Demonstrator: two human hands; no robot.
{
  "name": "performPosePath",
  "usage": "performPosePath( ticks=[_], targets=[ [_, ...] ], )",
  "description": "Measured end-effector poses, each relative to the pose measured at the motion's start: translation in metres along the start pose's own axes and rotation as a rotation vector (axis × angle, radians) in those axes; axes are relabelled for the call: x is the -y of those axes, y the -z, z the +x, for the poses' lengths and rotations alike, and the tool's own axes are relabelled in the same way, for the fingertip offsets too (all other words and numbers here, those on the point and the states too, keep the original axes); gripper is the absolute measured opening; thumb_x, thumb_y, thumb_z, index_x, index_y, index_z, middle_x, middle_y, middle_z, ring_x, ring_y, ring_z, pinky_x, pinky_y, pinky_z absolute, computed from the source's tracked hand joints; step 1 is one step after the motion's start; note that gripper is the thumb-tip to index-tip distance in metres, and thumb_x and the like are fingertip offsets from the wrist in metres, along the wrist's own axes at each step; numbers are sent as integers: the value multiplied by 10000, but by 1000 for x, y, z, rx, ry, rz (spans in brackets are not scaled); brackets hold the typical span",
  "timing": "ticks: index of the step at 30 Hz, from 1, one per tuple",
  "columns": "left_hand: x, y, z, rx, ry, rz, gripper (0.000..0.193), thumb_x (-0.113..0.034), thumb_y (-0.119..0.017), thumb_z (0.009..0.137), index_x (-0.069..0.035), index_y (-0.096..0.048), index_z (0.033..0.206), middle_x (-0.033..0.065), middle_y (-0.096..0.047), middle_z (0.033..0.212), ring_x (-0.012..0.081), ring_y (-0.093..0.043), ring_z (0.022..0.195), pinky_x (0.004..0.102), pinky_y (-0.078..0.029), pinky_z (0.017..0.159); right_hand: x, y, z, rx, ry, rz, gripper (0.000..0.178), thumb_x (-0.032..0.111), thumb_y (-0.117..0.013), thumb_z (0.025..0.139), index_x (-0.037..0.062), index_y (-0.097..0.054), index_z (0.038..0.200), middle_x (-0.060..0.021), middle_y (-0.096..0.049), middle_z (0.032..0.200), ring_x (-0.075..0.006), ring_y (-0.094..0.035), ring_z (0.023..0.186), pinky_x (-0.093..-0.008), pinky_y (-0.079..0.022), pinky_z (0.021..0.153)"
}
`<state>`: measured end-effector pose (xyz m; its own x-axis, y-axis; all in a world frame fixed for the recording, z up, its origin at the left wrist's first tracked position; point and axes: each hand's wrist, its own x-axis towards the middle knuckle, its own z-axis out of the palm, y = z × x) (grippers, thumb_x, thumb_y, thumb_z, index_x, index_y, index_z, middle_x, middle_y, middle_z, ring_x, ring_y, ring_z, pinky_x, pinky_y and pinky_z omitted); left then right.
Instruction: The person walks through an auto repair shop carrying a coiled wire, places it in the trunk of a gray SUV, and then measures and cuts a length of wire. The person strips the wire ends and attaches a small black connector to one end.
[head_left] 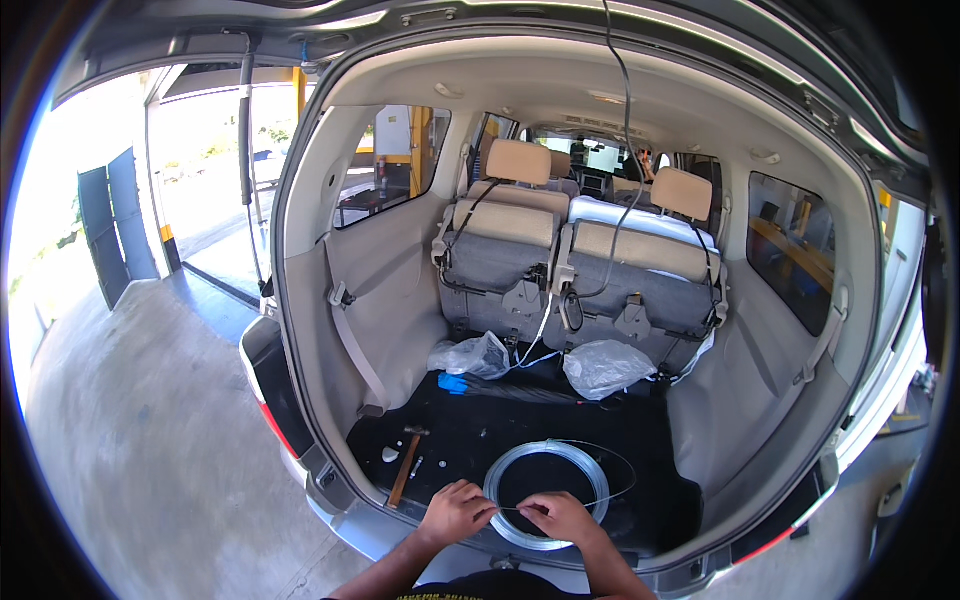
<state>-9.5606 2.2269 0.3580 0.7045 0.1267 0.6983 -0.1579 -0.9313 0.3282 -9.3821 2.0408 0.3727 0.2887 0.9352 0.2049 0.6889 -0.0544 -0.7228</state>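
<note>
Glossy metal wire coil point(602, 488), matt cargo floor point(655, 505), wooden hammer handle point(405, 470), crinkled plastic bags point(608, 370), matt cloth seatbacks point(655, 282)

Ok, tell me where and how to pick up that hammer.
Grip the wooden handle around its middle, from above and the near side, probably with the left hand, which is closer: the hammer's handle points toward you, its head toward the seats.

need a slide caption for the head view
Left hand and right hand hold thin silver wire over a round silver wire coil on black cargo floor.
</note>
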Motion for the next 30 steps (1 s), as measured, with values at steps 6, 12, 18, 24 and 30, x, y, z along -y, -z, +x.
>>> performPosePath(
  ticks=[6,12,18,24,30],
  targets=[
    [-4,-6,5,27,3,-9,110,-224,-840,829,-134,-777,830,-2,-624,829,191,-664,815,333,-579,726,-5,6,-10,1,-64,60,162,172,-716,946,66,-765,1058,-122,-775,940,-286,-758,835,-365,-582,742],
    [-1,-20,9,47,-53,-63,124,-204,-860,813,-117,-790,867,-1,-650,850,191,-669,816,337,-580,720,-15,11,-21,-61,-94,71,160,162,-727,937,60,-765,1054,-113,-776,909,-264,-757,783,-344,-577,701],
    [2,-31,18,69,-71,-84,126,-213,-864,813,-124,-782,847,-8,-652,847,187,-670,815,338,-583,719,-24,13,-31,-85,-120,41,159,137,-733,945,44,-767,1071,-112,-778,893,-209,-760,781,-323,-581,707],
    [1,-43,29,60,-124,-99,125,-218,-863,817,-135,-773,839,-8,-626,850,181,-664,798,332,-580,698,-30,20,-37,-109,-141,33,162,112,-753,935,39,-768,1079,-106,-778,887,-181,-758,780,-308,-581,709],
    [4,-42,27,74,-124,-84,119,-217,-857,818,-139,-771,844,-9,-628,849,178,-660,798,326,-578,698,-26,21,-31,-105,-137,38,162,122,-757,913,57,-769,1061,-108,-773,886,-220,-754,764,-324,-578,695]
  ],
)
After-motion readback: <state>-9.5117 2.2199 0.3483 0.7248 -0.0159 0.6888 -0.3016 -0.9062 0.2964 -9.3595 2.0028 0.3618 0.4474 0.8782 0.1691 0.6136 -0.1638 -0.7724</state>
